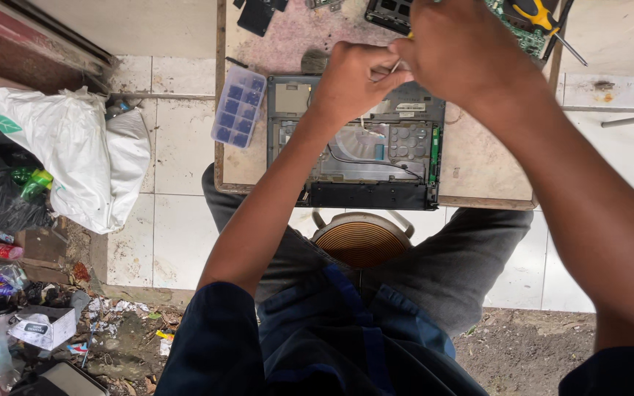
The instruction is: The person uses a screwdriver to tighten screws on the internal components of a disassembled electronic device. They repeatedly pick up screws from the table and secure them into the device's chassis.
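Tabletop [478, 158] is running off the top edge of the frame, so its far things are getting cut off: a green circuit board [526, 38] and a yellow-handled screwdriver [533, 13] at upper right, dark parts at top centre. Opened laptop chassis [357, 143] is lying in the upper middle, its near edge hanging just over the tabletop's front; both hands are covering its far edge, so the spot being worked is hidden. White sack [75, 158] and a heap of litter are sitting on the floor at left, too small to sort.

Right hand [464, 55], upper centre-right, is curling its fingers tight around a thin tool; only a sliver of metal and a bit of yellow is showing, kind hard to tell. Left hand [350, 84], just beside and touching it, is bunching its fingers narrow at the tool's tip; cannot tell if it is pinching anything. Blue compartment box [238, 108] is sitting left of the chassis, at the tabletop's left edge.
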